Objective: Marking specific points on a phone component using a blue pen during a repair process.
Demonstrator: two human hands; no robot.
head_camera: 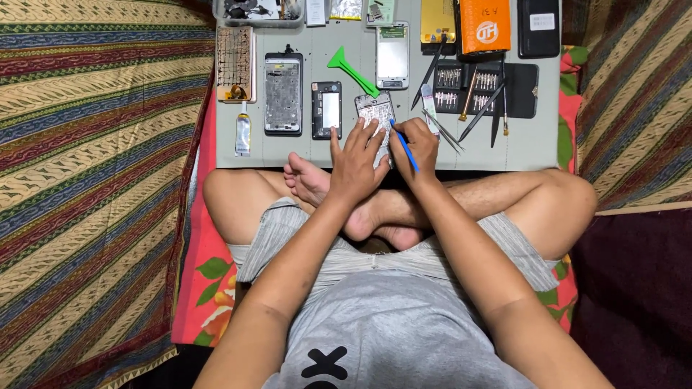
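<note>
I sit cross-legged at a grey work mat (537, 144). My left hand (355, 166) presses down on an opened phone body (375, 112) near the mat's front edge, fingers spread over its lower half. My right hand (417, 148) grips a thin blue tool (405, 148) like a pen, its tip touching the phone body's right side. Both hands hide the lower part of that phone.
Left of it lie a small black frame (326, 109), a larger phone chassis (282, 94), a glue tube (244, 134) and a mesh tray (235, 63). A green pry tool (352, 70), a white phone (392, 55), tweezers (447, 133), a black screwdriver kit (519, 90) and an orange box (484, 25) lie behind.
</note>
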